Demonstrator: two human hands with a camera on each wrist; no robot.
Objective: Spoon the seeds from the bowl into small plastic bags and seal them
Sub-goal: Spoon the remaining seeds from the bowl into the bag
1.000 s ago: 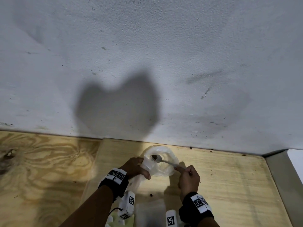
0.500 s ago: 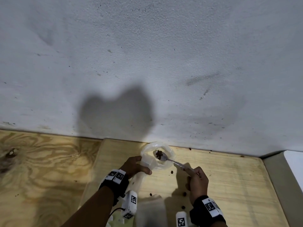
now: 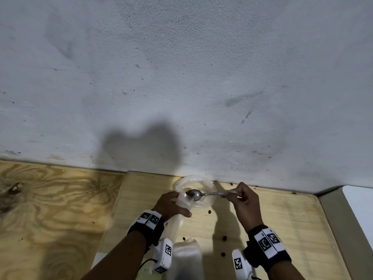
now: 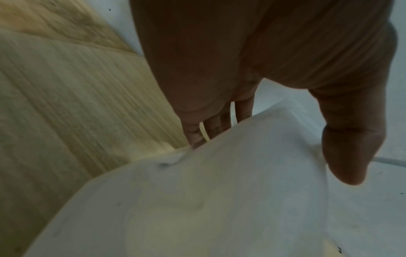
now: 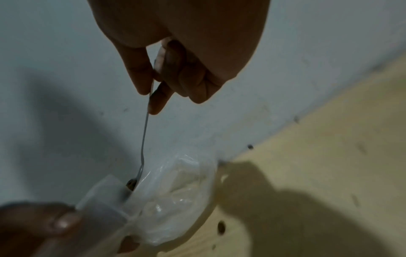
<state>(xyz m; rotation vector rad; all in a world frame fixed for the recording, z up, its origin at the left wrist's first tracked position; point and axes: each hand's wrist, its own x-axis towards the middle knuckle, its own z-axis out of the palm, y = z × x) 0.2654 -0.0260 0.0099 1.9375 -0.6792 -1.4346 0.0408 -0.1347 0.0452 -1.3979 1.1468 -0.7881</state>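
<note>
Left hand [image 3: 171, 207] grip holds plastic bag [image 3: 194, 191] mouth, bench [image 3: 282, 229] 12 o'clock | right hand [image 3: 245, 203] grip pinches spoon [image 3: 194, 195] over mouth | risk: mouth sagging, more seeds [image 3: 224, 237] scattering at 6 o'clock

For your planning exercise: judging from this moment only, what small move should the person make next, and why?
Probably draw the spoon back out of the plastic bag. The right hand holds it turned over with its bowl in the mouth of the bag, which the left hand grips open. Loose seeds on the table argue for going slowly.
</note>
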